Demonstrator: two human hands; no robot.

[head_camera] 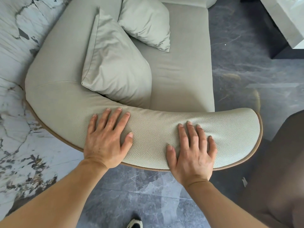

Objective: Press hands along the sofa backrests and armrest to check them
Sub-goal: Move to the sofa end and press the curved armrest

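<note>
A pale grey-green leather sofa fills the view. Its curved armrest [156, 132] with brown piping runs across the middle toward the right end. My left hand [107, 137] lies flat on the armrest's left part, fingers spread, palm down. My right hand [192, 150] lies flat further right on the same armrest, fingers spread and pressing the pebbled leather. The backrest [54, 51] curves up along the left side. Neither hand holds anything.
Two loose cushions, a big one [115, 63] and a smaller one [146, 22], lean on the seat [181, 66]. A marbled white wall [14, 46] stands on the left. Dark grey tiled floor [246, 63], a pale table corner [286, 22], my shoe [134, 223].
</note>
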